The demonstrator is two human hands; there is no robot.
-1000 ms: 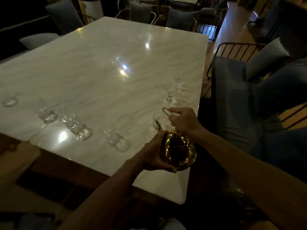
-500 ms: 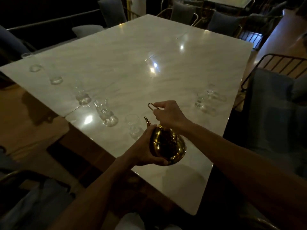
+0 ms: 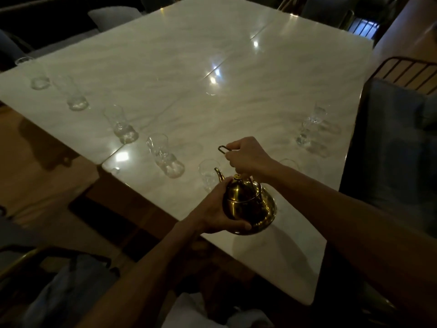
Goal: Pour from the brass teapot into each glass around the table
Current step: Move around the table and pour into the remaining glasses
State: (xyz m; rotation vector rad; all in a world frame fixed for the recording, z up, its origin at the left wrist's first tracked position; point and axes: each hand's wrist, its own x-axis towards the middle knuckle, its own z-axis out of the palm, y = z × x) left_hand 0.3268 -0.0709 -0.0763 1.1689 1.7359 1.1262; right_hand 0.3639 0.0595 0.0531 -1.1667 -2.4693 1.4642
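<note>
I hold the brass teapot (image 3: 248, 204) over the near edge of the white marble table (image 3: 212, 95). My right hand (image 3: 248, 155) grips its thin wire handle from above. My left hand (image 3: 212, 214) cups the pot's left side and underside. The spout points at a clear glass (image 3: 208, 174) standing just beyond it. More clear glasses stand along the left edge, the closest one (image 3: 165, 157) to the left of the spout, then another (image 3: 123, 126) further out. Two small glasses (image 3: 307, 129) stand near the right edge. A glass rim (image 3: 288, 163) shows behind my right forearm.
Blue cushioned chairs with metal frames stand at the right (image 3: 402, 129) and lower left (image 3: 59, 287). More chairs line the far side. A wooden floor (image 3: 35, 162) shows to the left of the table. The room is dim.
The view has swung left and closer along the table edge. The teapot has come beside the glass nearest the spout, with both hands holding it as before.
</note>
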